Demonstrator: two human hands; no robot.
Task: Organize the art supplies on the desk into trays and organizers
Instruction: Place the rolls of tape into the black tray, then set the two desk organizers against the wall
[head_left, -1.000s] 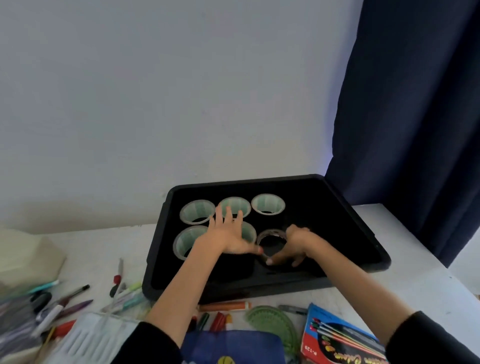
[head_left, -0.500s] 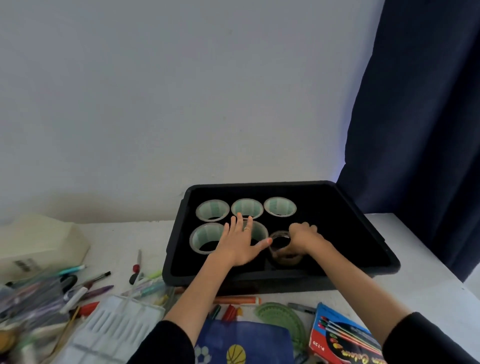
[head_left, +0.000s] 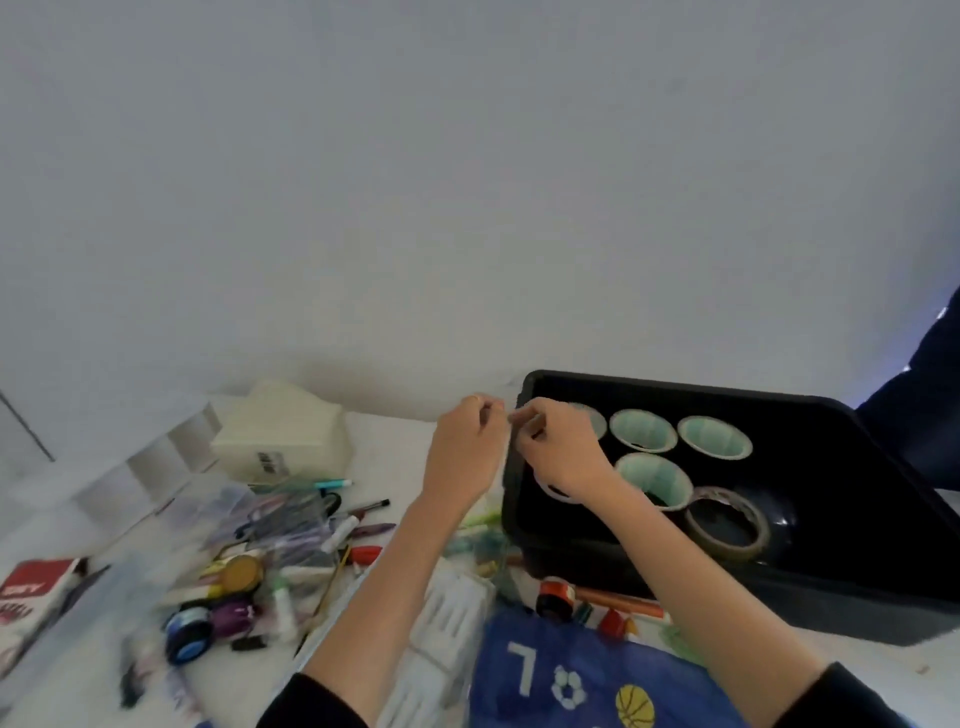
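Observation:
A black tray (head_left: 675, 388) sits on the white desk at the right. It holds several tape rolls with green cores (head_left: 643, 430) and one brownish clear tape roll (head_left: 727, 524) at the front. My left hand (head_left: 465, 452) and my right hand (head_left: 563, 454) hover above the tray's left edge. Their curled fingertips meet. I see nothing clearly held between them. My right hand hides part of two rolls.
Loose pens and markers (head_left: 296, 514) and small paint jars (head_left: 189, 630) clutter the desk at left. A white box (head_left: 283, 439) stands by the wall. A white ribbed case (head_left: 452, 608) and a blue pouch (head_left: 582, 675) lie near me. A dark curtain (head_left: 930, 400) hangs at right.
Both hands have lifted off the rolls in the tray and come together over its left edge. My head has turned left, so the tray now sits at the right.

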